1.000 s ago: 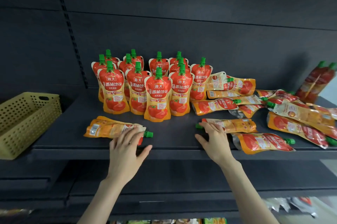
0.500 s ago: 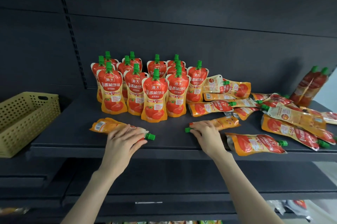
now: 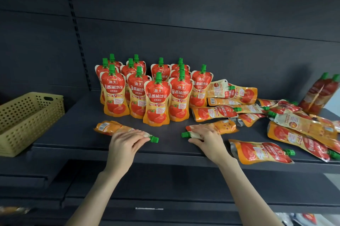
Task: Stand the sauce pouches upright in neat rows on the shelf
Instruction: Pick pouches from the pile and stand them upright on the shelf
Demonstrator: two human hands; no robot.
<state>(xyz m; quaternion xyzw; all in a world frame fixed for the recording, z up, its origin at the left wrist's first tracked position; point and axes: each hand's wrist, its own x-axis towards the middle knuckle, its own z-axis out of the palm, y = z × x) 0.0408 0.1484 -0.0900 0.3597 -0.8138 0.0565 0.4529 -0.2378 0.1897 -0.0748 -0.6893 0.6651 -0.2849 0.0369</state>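
- In the head view, the left hand (image 3: pixel 127 144) was curled over the neck end of a flat pouch (image 3: pixel 108 127). The fingers lay across its top and the thumb was tucked under its near side.
- That flat pouch lay on its side close to the front edge of the shelf (image 3: pixel 73 124), left of centre. Its green cap (image 3: pixel 154 139) stuck out past the fingertips and pointed right.
- The right hand (image 3: pixel 207 139) gripped a second pouch (image 3: pixel 222 126) in the same way, with the fingers over the neck and the thumb against the near side.
- The second pouch also lay flat near the front edge, right of centre. Its own cap (image 3: pixel 184 134) pointed left, so the two caps faced each other with bare shelf between them.
- Behind both hands, the standing pouches (image 3: pixel 156 100) stood upright in close rows toward the back of the shelf, labels facing forward.
- Just right of that group, loose pouches (image 3: pixel 261 152) lay scattered and overlapping out to the right end of the shelf.
- Two leaning pouches (image 3: pixel 320 91) were propped at a tilt at the far right.
- A yellow perforated basket (image 3: pixel 27 115) sat off the left end of the shelf, well apart from the pouches.
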